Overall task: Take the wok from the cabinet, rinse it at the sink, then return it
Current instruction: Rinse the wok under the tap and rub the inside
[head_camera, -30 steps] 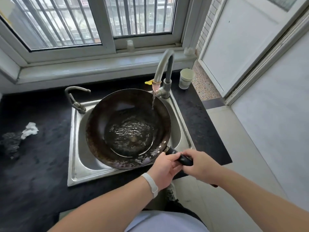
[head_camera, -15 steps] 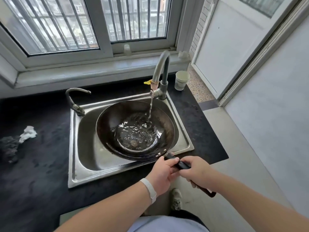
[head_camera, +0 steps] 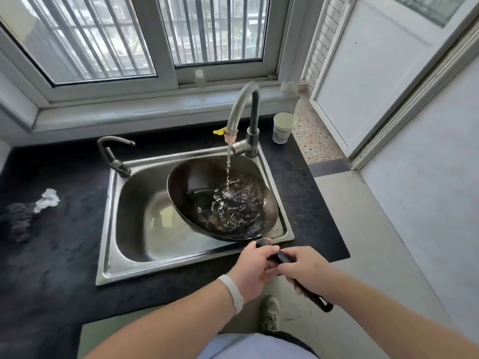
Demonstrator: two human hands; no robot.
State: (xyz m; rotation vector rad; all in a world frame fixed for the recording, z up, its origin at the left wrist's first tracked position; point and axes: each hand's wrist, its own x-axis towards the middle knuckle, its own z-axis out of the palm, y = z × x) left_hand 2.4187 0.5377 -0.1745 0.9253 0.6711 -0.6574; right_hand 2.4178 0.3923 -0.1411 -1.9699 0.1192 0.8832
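Observation:
The dark round wok [head_camera: 197, 182] sits low in the right half of the steel sink [head_camera: 134, 224], tilted with its left rim raised. Water runs from the tall curved faucet [head_camera: 242, 107] into its bowl and churns there. The wok's long black handle [head_camera: 283, 257] sticks out over the sink's front edge toward me. My left hand [head_camera: 252, 268], with a white wristband, grips the handle close to the wok. My right hand [head_camera: 308, 270] grips it just behind, and the handle's looped end pokes out past that hand.
A black countertop [head_camera: 51, 255] surrounds the sink. A smaller tap [head_camera: 114, 156] stands at the sink's back left corner. A paper cup [head_camera: 282, 126] stands right of the faucet. A white crumpled tissue [head_camera: 48, 200] and a dark scrubber [head_camera: 18, 221] lie at the left. A white door [head_camera: 375, 68] is at right.
The wok has dropped from above the sink into the basin and shifted right, tilting so its left rim stands up. Both hands have stayed on the handle. Water keeps running.

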